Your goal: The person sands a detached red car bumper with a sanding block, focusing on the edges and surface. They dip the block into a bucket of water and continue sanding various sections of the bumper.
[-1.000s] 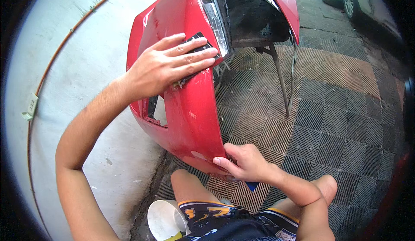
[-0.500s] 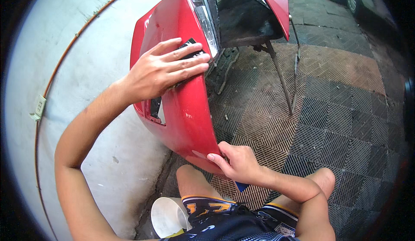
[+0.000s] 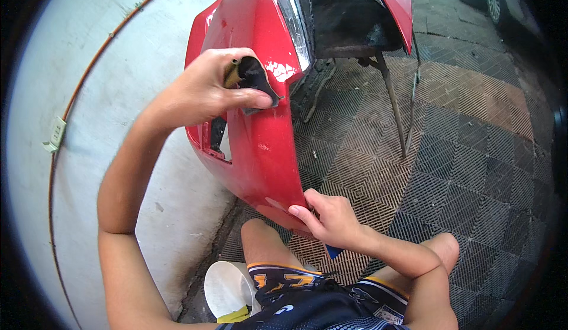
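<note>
My left hand (image 3: 219, 87) is closed round a curled dark sheet (image 3: 255, 81) with an olive-yellow piece (image 3: 232, 73) inside it, at the upper face of a red car bumper (image 3: 260, 152). A white wet-looking patch shows on the paint just right of the sheet, beside a clear strip (image 3: 287, 16). My right hand (image 3: 328, 217) grips the bumper's lower right edge, thumb on the outside, fingertips partly hidden. The bumper has an opening (image 3: 219, 138) on its left side.
A white bucket (image 3: 213, 282) with a yellow item sits by my legs. The bumper rests by a metal stand (image 3: 387, 93) on tiled mats (image 3: 461, 158). A pale wall (image 3: 118, 123) with an orange conduit and socket (image 3: 56, 135) is left; a parked car (image 3: 509, 2) is back right.
My left hand has gone from lying flat over the dark sheet to a pinch that lifts and curls it, uncovering paint to its right. My right hand stays on the edge.
</note>
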The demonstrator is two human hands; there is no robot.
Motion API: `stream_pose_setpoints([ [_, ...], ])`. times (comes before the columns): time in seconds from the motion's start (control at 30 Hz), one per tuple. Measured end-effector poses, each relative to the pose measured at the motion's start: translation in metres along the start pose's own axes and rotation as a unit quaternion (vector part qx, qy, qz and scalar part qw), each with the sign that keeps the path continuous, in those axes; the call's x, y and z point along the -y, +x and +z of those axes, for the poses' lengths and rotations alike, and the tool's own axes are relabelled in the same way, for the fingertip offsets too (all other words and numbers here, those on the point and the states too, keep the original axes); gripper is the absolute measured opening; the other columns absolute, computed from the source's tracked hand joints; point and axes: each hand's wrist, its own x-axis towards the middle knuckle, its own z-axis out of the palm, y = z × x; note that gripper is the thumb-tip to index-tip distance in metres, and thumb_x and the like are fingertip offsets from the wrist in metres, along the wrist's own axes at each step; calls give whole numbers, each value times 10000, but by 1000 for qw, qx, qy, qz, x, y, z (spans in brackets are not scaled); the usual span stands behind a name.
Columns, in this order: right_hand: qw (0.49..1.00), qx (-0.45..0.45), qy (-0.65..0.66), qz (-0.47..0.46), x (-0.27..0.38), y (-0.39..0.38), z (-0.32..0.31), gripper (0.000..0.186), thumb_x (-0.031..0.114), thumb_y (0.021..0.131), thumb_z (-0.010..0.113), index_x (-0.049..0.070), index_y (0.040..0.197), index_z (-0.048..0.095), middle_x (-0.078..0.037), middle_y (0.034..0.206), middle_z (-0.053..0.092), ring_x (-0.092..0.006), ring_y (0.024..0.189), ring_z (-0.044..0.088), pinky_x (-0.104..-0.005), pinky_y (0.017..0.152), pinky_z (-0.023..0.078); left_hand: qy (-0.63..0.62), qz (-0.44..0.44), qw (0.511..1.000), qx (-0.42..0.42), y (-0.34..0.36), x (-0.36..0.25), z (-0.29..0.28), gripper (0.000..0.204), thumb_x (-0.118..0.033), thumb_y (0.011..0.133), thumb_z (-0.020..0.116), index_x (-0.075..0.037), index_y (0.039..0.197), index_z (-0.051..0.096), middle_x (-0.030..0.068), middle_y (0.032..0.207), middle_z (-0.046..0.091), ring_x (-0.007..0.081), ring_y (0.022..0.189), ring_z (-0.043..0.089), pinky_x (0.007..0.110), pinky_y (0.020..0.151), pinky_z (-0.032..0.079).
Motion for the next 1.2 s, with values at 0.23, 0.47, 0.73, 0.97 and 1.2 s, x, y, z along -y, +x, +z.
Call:
stream_pose_setpoints([
  [0.23,1000,-5,14,-5,6,0,3,316,347,1019,619,61,901,557,-162,647,644,-368,581,664,-466,506,510,252,154,922,-250,46,32,24,326,-277,845,853,-6,950,705,112,906,668,228,862,602,366,784,489],
  [0.47,1000,-6,-1,-3,5,1,-1,289,317,1009,642,41,932,602,-162,676,650,-340,590,676,-430,519,518,265,155,917,-255,40,32,45,296,-317,876,807,-51,943,698,59,954,676,278,1014,569,430,879,383],
  [0.73,1000,4,-5,2,9,1,-2,263,297,1000,662,42,942,626,-161,685,651,-329,597,685,-414,525,524,289,166,904,-269,34,28,56,250,-269,879,801,-49,890,681,69,911,673,262,952,556,431,857,380],
  [0.97,1000,7,3,11,7,4,-2,256,293,999,665,43,949,634,-161,681,658,-322,585,681,-406,520,519,259,168,906,-291,42,37,51,283,-310,859,821,-65,919,693,53,931,658,261,1019,551,456,852,365],
  [1.2,1000,-4,15,-11,15,1,5,285,299,995,669,35,907,608,-164,668,649,-323,574,675,-408,512,515,263,131,868,-401,107,70,-12,360,-339,909,783,13,921,710,165,840,664,306,800,587,419,816,483],
])
